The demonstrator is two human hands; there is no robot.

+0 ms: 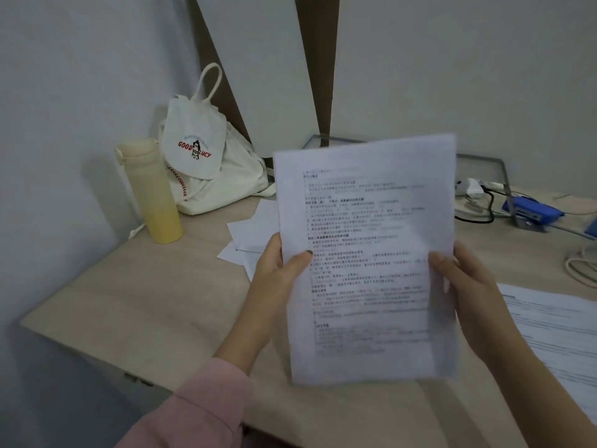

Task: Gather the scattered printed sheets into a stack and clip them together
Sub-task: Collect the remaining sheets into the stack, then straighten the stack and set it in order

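A stack of printed sheets [368,253] is held upright above the wooden desk [155,292], text side facing me. My left hand [277,273] grips its left edge with the thumb on the front. On the right edge, my right hand [468,286] grips the stack the same way. More white sheets [248,237] lie loose on the desk behind the stack. Another printed sheet [555,328] lies flat at the right edge of the desk. No clip shows clearly.
A pale yellow bottle [155,192] and a white drawstring bag [206,156] stand at the back left by the wall. At the back right are a blue device [529,211], a white power strip [471,189] and cables. The desk's front edge runs diagonally lower left.
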